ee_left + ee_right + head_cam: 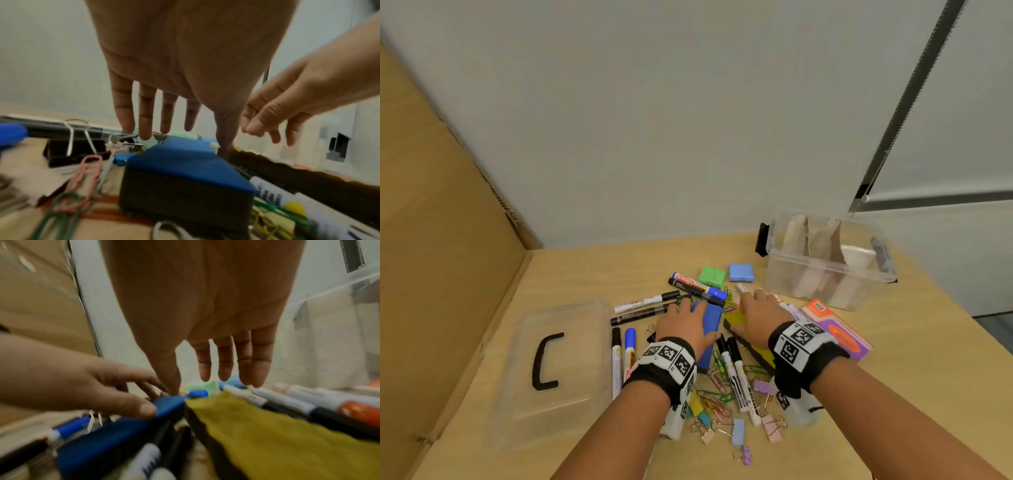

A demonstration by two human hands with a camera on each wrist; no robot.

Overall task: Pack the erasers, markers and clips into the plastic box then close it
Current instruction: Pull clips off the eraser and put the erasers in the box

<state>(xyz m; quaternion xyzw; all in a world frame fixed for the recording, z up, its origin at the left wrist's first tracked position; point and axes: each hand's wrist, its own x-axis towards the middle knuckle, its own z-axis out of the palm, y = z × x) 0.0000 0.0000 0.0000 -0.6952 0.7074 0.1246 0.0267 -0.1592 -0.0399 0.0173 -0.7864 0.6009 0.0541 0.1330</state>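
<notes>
Many markers [645, 302] on wooden table [914, 359], white wall [688, 120]

You can make out "board" in white on the red label of the blue-capped marker [697, 283] at about twelve o'clock from your left hand [681, 327]. The black marker [642, 315] at ten o'clock from that hand carries white lettering that looks like "edding", though it is too blurred to be sure. The print on the other markers and on the orange and purple packet [840, 331] at three o'clock cannot be read.
</notes>
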